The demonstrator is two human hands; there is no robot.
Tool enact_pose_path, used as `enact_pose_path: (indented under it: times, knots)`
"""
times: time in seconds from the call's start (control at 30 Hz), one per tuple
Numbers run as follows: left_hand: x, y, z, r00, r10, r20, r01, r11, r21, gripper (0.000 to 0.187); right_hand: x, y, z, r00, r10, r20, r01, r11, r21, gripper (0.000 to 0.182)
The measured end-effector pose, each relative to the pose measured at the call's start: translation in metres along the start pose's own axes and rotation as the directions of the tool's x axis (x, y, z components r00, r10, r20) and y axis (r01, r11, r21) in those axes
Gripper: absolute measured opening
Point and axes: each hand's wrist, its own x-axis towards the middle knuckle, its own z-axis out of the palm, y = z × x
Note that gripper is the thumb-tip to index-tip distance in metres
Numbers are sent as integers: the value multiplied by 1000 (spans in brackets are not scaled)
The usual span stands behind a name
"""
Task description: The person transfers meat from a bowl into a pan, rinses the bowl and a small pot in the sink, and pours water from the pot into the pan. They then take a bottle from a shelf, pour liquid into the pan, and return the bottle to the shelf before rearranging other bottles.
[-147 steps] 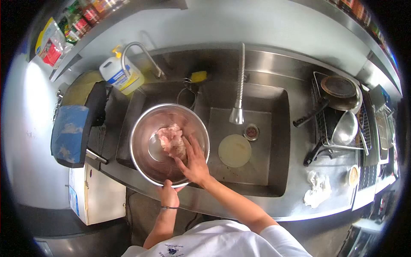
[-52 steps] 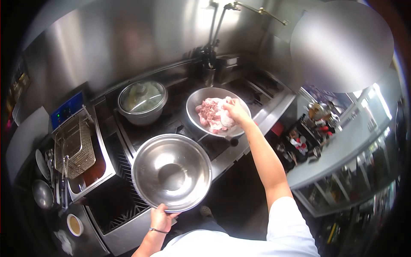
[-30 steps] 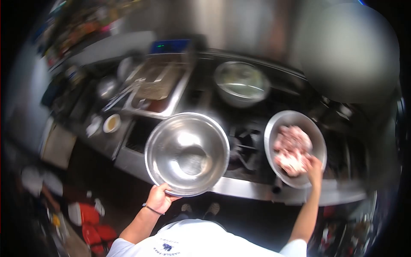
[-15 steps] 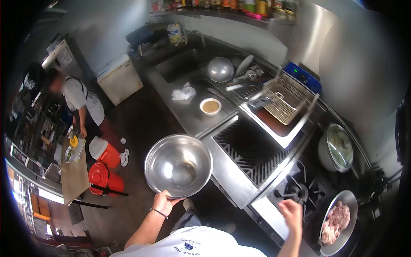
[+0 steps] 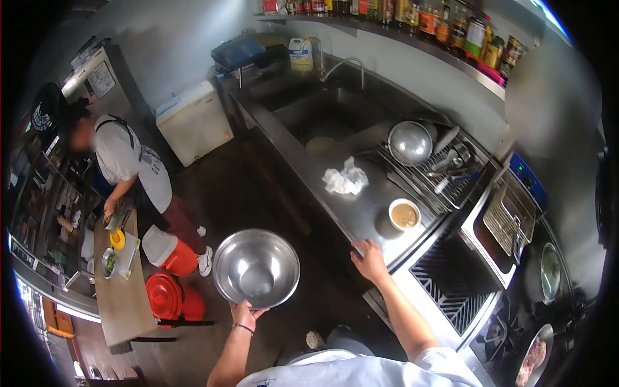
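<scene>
My left hand [image 5: 244, 315] grips the near rim of a large steel mixing bowl [image 5: 256, 267], held out over the floor with nothing in it. My right hand [image 5: 370, 260] hovers by the front edge of the steel counter [image 5: 361, 222], fingers bent and apart, holding nothing. Just beyond it on the counter stands a white bowl [image 5: 405, 215] of light brown sauce. Crumpled white paper [image 5: 345, 177] lies farther along, near the sink.
A deep sink [image 5: 329, 116] is set into the counter. A rack holds a metal strainer [image 5: 411, 143] and utensils. Right are a fryer [image 5: 490, 242], a grill [image 5: 454, 284] and a pan of raw meat [image 5: 534, 361]. At left, a co-worker [image 5: 132, 155] stands at a table [image 5: 122, 309] near red bins [image 5: 174, 297].
My view has swung toward the sink. My right hand has gone from beside the stove to the counter edge near the sauce bowl. My left hand still holds the mixing bowl.
</scene>
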Motion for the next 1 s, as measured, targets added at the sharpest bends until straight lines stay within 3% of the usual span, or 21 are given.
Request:
enact_pose_path:
  times: [0.07,0.13,0.17,0.23,0.33,0.37,0.43,0.5,0.53,0.57,0.6,0.63,0.67,0.73,0.77,0.8,0.87,0.9,0.93,1.0]
  knots:
    - [46,38,24,998,52,43,-52,999,7,72,59,7,28,1000,-5,-17,4,999,-42,31]
    - [91,81,57,988,99,121,-102,995,14,73,111,19,52,990,-14,-140,-4,992,-130,43]
    - [111,100,81,980,171,101,-174,985,18,59,132,22,62,990,-8,-140,-10,992,-128,43]
    - [156,141,122,970,177,165,-186,982,39,55,172,30,81,966,76,-247,-154,936,-316,54]
    - [210,203,192,945,202,257,-234,967,101,46,220,58,118,948,146,-282,-243,906,-347,58]
    - [234,219,215,941,206,267,-241,965,102,46,233,66,128,952,136,-276,-253,858,-447,59]
    - [276,249,253,933,190,305,-232,967,105,37,250,65,126,943,255,-211,-309,909,-279,47]
    - [334,271,279,935,138,327,-178,979,95,41,260,61,122,961,138,-239,-196,951,-240,44]
    - [358,284,296,930,90,356,-124,989,75,45,270,59,121,958,152,-243,-211,949,-235,44]
    - [379,293,311,936,75,345,-99,994,51,36,279,58,117,944,231,-235,-255,964,-78,43]
    - [401,302,323,937,56,345,-80,995,56,36,288,57,111,928,307,-211,-297,952,76,43]
    - [424,313,331,938,64,342,-81,996,36,33,299,51,107,912,285,-294,-248,956,158,42]
    - [447,322,341,938,80,338,-90,996,13,31,311,45,100,911,293,-289,-259,954,151,42]
    - [485,346,366,946,87,312,-97,995,16,28,343,32,93,853,476,-216,-394,857,333,41]
    - [514,358,375,947,99,307,-117,992,40,29,356,38,103,844,467,-264,-313,829,464,44]
    - [543,370,382,947,110,303,-137,988,67,31,370,42,111,838,477,-264,-323,825,464,44]
    - [597,392,404,949,106,298,-147,982,118,33,393,45,127,758,610,-231,-313,650,692,44]
    - [623,402,419,948,115,296,-167,973,159,34,403,39,130,698,705,-127,-346,487,802,39]
    - [647,410,432,944,95,317,-158,971,180,34,412,37,137,675,725,-140,-346,478,807,39]
    - [696,423,455,950,119,289,-182,962,201,23,430,33,151,624,781,18,-212,147,966,36]
